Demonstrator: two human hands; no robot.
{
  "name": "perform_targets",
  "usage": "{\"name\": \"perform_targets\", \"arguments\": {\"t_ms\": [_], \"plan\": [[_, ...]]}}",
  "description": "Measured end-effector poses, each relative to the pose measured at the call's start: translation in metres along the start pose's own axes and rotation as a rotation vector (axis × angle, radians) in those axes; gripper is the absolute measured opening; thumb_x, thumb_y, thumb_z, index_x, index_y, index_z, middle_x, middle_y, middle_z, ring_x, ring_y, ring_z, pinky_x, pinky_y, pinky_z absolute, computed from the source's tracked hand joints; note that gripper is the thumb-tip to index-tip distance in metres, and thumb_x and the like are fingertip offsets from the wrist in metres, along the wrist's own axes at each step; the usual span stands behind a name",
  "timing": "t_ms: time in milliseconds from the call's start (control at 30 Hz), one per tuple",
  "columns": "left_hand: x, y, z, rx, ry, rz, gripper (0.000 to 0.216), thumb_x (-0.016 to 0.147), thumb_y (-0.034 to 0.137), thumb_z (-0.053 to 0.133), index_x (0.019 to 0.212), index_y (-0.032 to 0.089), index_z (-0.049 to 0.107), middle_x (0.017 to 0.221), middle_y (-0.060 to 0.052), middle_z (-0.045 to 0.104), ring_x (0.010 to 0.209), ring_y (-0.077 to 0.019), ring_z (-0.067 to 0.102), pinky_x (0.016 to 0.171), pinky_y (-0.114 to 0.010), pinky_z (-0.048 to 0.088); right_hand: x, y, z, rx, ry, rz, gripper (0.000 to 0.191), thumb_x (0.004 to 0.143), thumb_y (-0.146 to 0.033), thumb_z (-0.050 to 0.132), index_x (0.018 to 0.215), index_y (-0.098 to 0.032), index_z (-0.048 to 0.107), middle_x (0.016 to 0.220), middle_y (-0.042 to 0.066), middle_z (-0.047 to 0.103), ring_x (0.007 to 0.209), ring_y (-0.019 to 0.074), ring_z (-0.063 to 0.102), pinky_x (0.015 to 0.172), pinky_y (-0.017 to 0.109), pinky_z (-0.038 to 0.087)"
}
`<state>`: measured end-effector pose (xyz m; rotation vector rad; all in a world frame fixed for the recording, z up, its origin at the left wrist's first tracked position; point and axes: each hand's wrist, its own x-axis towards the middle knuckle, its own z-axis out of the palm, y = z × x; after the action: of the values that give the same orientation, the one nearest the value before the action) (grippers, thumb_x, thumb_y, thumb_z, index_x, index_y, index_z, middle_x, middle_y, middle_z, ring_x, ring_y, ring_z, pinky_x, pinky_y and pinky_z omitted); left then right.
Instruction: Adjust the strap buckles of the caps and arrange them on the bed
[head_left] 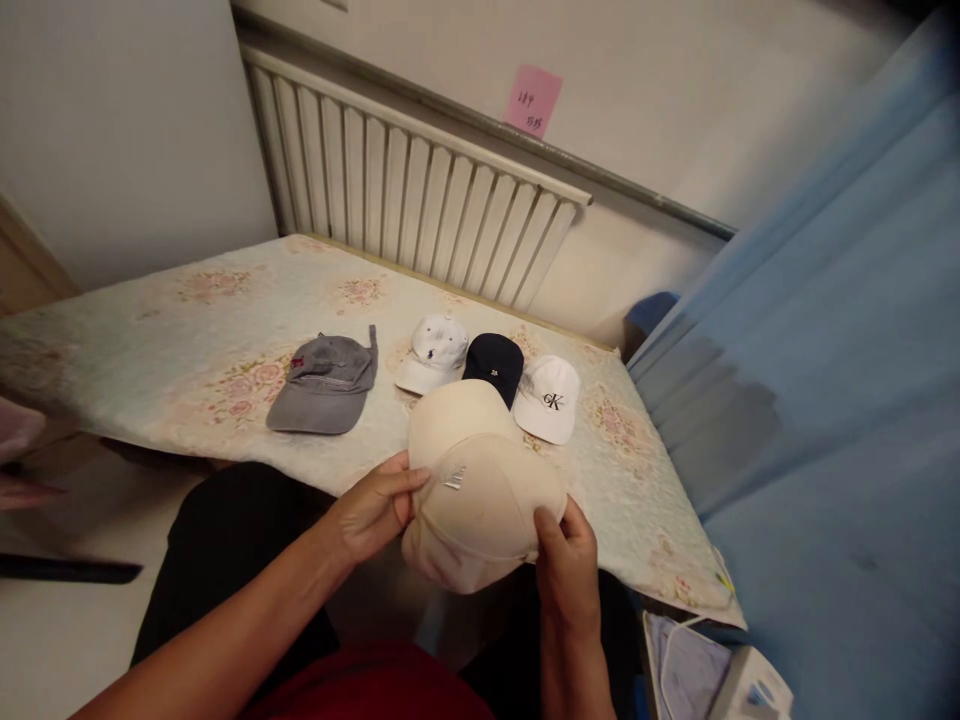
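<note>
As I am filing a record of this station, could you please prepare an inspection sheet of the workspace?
Surface: floral cloth, spread under the caps.
Job's things: cream cap held up at the near edge; gray cap, white cap, dark cap and CK cap lie on the cloth.
Clutter: white box beside the near right corner.
Grippers: bare hands; left hand and right hand grip the cream cap at opposite sides.
Cables: white cord near the white box; its ends are unclear.
Surroundings: radiator and pink note behind, blue curtain at right.
</note>
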<state>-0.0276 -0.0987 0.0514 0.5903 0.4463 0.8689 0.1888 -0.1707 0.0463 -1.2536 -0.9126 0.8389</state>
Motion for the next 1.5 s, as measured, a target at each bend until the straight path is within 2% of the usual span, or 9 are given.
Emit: {"name": "perform_targets", "arguments": {"t_ms": [133,267,400,500,633,733,900,1200,1500], "plan": [[-0.005,-0.002,-0.008,-0.128,-0.082,-0.052,0.047,0.075,0.015,0.067,0.121,0.009,0.058,0.098,-0.014,0.073,0.092,-0.0266,0.068,0.089,-0.038,0.050,0.004,0.012,0.000,0.169,-0.069,0.050,0.037,0.074,-0.041,0.067,0.103,-0.018,0.068,0.099,0.007,0.071,0.089,0.0218,0.063,0.081,0.035,0.048],[-0.009,-0.003,-0.008,-0.149,-0.115,-0.078,0.043,0.075,0.014,0.066,0.117,0.008,0.062,0.098,-0.015,0.073,0.096,-0.0278,0.067,0.093,-0.040,0.047,0.008,0.013,0.002,0.114,-0.126,0.056,0.036,0.077,-0.044,0.062,0.101,-0.017,0.067,0.096,0.007,0.071,0.086,0.0218,0.063,0.077,0.035,0.049],[-0.010,-0.003,-0.003,-0.112,-0.102,-0.049,0.048,0.074,0.011,0.066,0.122,0.010,0.060,0.104,-0.015,0.072,0.100,-0.0279,0.066,0.095,-0.040,0.046,0.009,0.003,0.003,-0.247,0.080,-0.041,0.036,0.079,-0.040,0.062,0.106,-0.017,0.063,0.099,0.009,0.068,0.090,0.0222,0.062,0.082,0.037,0.048],[-0.009,-0.007,0.000,-0.067,-0.075,-0.024,0.054,0.074,0.010,0.067,0.127,0.013,0.056,0.108,-0.015,0.071,0.103,-0.0280,0.065,0.093,-0.039,0.047,0.001,-0.005,0.009,-0.523,0.247,-0.311,0.033,0.082,-0.032,0.060,0.112,-0.018,0.060,0.099,0.009,0.063,0.091,0.0214,0.058,0.085,0.039,0.046],[-0.009,-0.014,0.005,-0.009,-0.042,-0.017,0.056,0.076,0.012,0.066,0.131,0.014,0.053,0.110,-0.015,0.070,0.102,-0.0283,0.065,0.089,-0.039,0.050,-0.017,-0.014,0.025,-0.688,0.090,-0.602,0.027,0.088,-0.019,0.051,0.113,-0.020,0.061,0.090,0.006,0.058,0.086,0.0195,0.053,0.077,0.037,0.045],[-0.011,-0.018,0.009,0.034,-0.032,-0.025,0.054,0.077,0.014,0.066,0.130,0.014,0.053,0.108,-0.014,0.071,0.101,-0.0275,0.065,0.087,-0.037,0.051,-0.026,-0.016,0.039,-0.769,-0.023,-0.678,0.032,0.087,-0.013,0.050,0.117,-0.021,0.059,0.086,0.006,0.056,0.083,0.0193,0.050,0.075,0.037,0.043],[-0.013,-0.018,0.014,0.071,0.013,0.027,0.052,0.076,0.015,0.068,0.127,0.015,0.057,0.106,-0.012,0.072,0.099,-0.0255,0.066,0.086,-0.034,0.052,-0.028,-0.012,0.048,-0.824,-0.027,-0.776,0.034,0.086,-0.009,0.052,0.116,-0.022,0.061,0.086,0.006,0.054,0.082,0.0191,0.048,0.074,0.037,0.042],[-0.016,-0.017,0.020,0.063,0.020,0.048,0.050,0.077,0.014,0.067,0.126,0.016,0.057,0.107,-0.012,0.072,0.099,-0.0244,0.066,0.085,-0.034,0.052,-0.024,-0.005,0.047,-0.838,-0.013,-0.842,0.034,0.084,-0.006,0.053,0.113,-0.022,0.063,0.086,0.005,0.052,0.084,0.0184,0.047,0.087,0.045,0.042],[-0.016,-0.018,0.019,0.092,0.040,0.077,0.049,0.077,0.015,0.067,0.125,0.015,0.058,0.106,-0.012,0.072,0.098,-0.0252,0.066,0.087,-0.034,0.051,-0.025,-0.004,0.048,-0.825,-0.048,-0.813,0.041,0.084,-0.007,0.050,0.120,-0.026,0.059,0.090,0.007,0.052,0.088,0.0203,0.049,0.080,0.041,0.044]]}}
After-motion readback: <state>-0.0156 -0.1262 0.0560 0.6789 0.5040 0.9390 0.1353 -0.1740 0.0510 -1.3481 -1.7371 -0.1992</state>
